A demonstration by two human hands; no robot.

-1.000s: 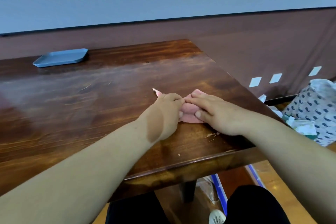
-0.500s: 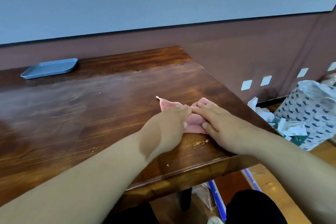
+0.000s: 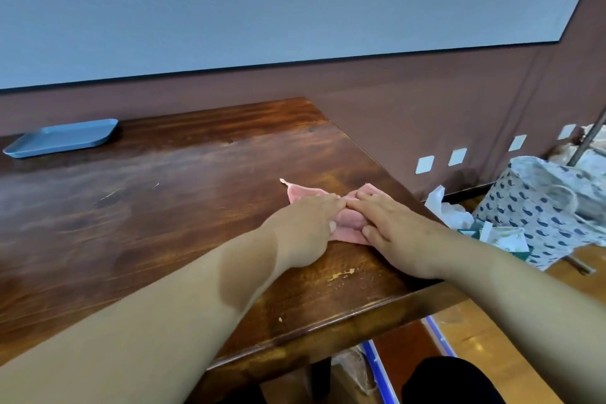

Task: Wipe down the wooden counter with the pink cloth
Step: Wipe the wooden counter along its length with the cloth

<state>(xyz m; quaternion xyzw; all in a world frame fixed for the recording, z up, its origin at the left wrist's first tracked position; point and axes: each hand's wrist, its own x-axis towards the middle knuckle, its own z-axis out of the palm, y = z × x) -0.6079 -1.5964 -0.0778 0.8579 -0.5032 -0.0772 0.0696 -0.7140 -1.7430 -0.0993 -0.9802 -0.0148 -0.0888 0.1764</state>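
Under both flat palms, the pink cloth (image 3: 349,226) lies pressed to the wooden counter (image 3: 164,207) near its right edge, left hand (image 3: 305,229) and right hand (image 3: 398,233) fingertips meeting. Beyond them toward the blue tray (image 3: 62,138) much board looks unwiped; crumbs (image 3: 341,275) sit just behind.

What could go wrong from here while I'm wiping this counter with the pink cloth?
1. The pink cloth lies bunched under the left hand and right hand, so it may smear more than it wipes.
2. Both hands work near the right edge of the wooden counter; a push that way could sweep the pale crumbs onto the floor.
3. A long stroke toward the far left could bump the blue tray.
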